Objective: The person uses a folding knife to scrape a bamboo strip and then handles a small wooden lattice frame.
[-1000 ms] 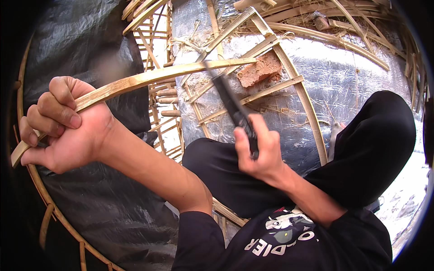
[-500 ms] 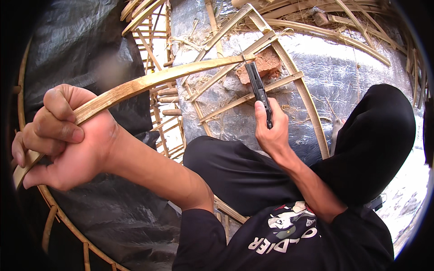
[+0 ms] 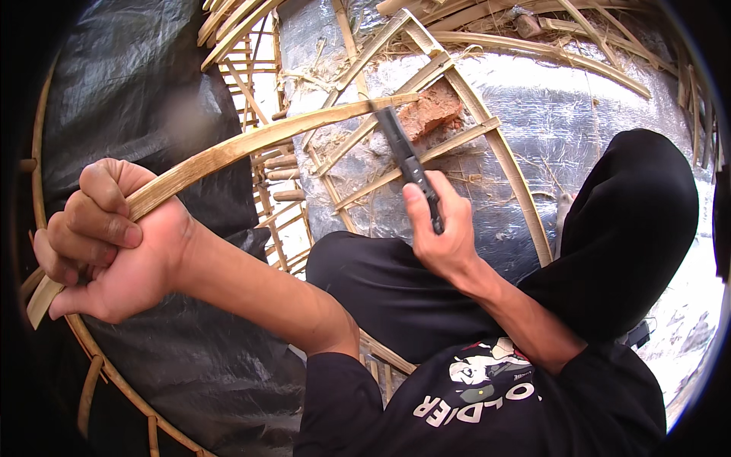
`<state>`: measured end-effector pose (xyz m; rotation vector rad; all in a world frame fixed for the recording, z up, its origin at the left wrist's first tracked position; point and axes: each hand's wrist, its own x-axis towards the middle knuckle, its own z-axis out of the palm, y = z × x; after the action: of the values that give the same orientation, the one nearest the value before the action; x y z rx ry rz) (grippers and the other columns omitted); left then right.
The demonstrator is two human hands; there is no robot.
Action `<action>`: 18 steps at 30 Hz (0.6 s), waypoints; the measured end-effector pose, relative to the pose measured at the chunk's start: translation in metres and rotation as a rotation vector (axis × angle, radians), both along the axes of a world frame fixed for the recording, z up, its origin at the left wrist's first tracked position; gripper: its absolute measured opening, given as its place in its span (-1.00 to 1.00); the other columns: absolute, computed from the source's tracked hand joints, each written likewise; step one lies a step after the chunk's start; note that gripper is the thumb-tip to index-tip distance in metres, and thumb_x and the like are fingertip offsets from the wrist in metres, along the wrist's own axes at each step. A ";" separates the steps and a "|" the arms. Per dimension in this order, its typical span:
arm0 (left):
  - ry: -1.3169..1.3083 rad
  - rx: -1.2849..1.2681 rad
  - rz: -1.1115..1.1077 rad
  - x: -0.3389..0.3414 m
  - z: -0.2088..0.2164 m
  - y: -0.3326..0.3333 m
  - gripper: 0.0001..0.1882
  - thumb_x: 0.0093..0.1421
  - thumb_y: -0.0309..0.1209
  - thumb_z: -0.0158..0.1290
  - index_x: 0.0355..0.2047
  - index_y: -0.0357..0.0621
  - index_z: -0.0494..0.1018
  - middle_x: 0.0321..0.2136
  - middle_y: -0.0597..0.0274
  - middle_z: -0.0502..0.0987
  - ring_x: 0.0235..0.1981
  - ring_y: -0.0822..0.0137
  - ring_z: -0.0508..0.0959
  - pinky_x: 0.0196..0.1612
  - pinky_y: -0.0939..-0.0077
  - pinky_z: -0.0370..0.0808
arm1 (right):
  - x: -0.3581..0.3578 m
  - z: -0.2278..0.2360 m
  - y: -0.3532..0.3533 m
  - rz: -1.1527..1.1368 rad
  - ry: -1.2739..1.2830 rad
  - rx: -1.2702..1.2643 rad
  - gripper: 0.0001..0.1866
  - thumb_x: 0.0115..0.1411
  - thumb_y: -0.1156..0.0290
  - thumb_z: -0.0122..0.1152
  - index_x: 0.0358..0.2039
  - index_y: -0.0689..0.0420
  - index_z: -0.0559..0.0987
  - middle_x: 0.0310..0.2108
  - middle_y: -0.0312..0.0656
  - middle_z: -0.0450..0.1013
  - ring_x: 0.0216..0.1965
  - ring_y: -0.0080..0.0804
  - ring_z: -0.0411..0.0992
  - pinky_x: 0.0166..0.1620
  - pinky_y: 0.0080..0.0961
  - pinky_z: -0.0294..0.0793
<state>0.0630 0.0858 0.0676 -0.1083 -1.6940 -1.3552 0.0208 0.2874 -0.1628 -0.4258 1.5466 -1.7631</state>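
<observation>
My left hand (image 3: 114, 236) is closed around the near end of a long, bowed bamboo strip (image 3: 221, 156). From the fist, the strip arches up and right, its far end lying over a broken red brick (image 3: 435, 110). My right hand (image 3: 445, 228) grips a black-handled knife (image 3: 407, 156), thumb along the handle. The knife's top meets the strip a little short of its far end. Only a small, dark, blurred part of the blade shows there. Beneath the strip and knife lies a bamboo lattice frame (image 3: 518, 183).
Silver sheeting (image 3: 563, 114) spreads under the frame, and black plastic (image 3: 129, 91) hangs on the left. Loose bamboo strips (image 3: 525, 49) and shavings lie at the back. A slatted bamboo structure (image 3: 266, 152) stands beyond my left forearm. My bent knees (image 3: 636, 198) flank the right arm.
My right hand and the knife have moved left along the strip, away from its far end, and the knife leans more to the left. The left hand has shifted slightly right.
</observation>
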 end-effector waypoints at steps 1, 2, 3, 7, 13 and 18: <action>0.005 -0.010 0.008 0.000 0.000 0.000 -0.28 0.25 0.45 -0.52 -0.72 0.19 0.12 -0.87 0.56 -0.05 -0.84 0.58 -0.08 -0.64 0.67 -0.06 | 0.001 0.000 0.003 0.030 0.070 -0.094 -0.82 0.35 0.37 0.11 -0.23 0.26 0.47 -0.72 -0.32 0.26 -0.68 -0.70 0.24 -0.60 -0.56 0.17; 0.010 -0.020 0.018 0.001 0.001 0.000 -0.28 0.25 0.45 -0.52 -0.73 0.18 0.10 -0.86 0.56 -0.06 -0.84 0.58 -0.09 -0.64 0.67 -0.06 | 0.003 0.004 0.001 0.004 0.112 -0.129 -0.82 0.31 0.36 0.15 -0.25 0.24 0.45 -0.72 -0.20 0.31 -0.69 -0.40 0.36 -0.60 -0.45 0.26; 0.009 -0.015 0.022 0.003 0.001 -0.002 -0.28 0.25 0.45 -0.52 -0.73 0.18 0.10 -0.86 0.56 -0.06 -0.84 0.58 -0.09 -0.64 0.67 -0.06 | 0.005 0.009 0.002 -0.019 0.151 -0.162 -0.81 0.28 0.36 0.18 -0.28 0.22 0.43 -0.72 -0.07 0.36 -0.70 -0.11 0.48 -0.60 -0.34 0.35; 0.031 0.022 -0.123 0.003 -0.001 -0.008 -0.26 0.19 0.51 -0.52 -0.67 0.15 0.15 -0.85 0.58 -0.03 -0.82 0.59 -0.07 -0.61 0.64 -0.07 | -0.013 -0.018 -0.002 -0.039 0.099 0.093 -0.79 0.30 0.33 0.17 -0.32 0.23 0.46 -0.75 -0.07 0.35 -0.73 -0.20 0.46 -0.63 -0.32 0.29; 0.027 0.023 -0.174 0.011 0.003 -0.011 -0.32 0.23 0.45 -0.36 -0.68 0.18 0.14 -0.85 0.57 -0.03 -0.82 0.60 -0.08 -0.62 0.64 -0.09 | -0.003 0.017 0.004 0.037 0.172 -0.129 -0.80 0.29 0.34 0.19 -0.28 0.22 0.45 -0.73 -0.10 0.36 -0.71 -0.16 0.48 -0.60 -0.34 0.34; 0.009 -0.001 -0.114 0.015 0.010 -0.008 -0.35 0.29 0.37 -0.32 -0.70 0.17 0.14 -0.84 0.58 -0.01 -0.83 0.61 -0.07 -0.63 0.65 -0.11 | -0.002 0.001 -0.001 -0.040 -0.016 0.032 -0.75 0.32 0.31 0.17 -0.36 0.25 0.49 -0.75 -0.17 0.33 -0.74 -0.51 0.32 -0.63 -0.43 0.26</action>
<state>0.0781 0.0775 0.0774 -0.2141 -1.7029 -1.4351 0.0187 0.2869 -0.1621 -0.3660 1.5796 -1.7662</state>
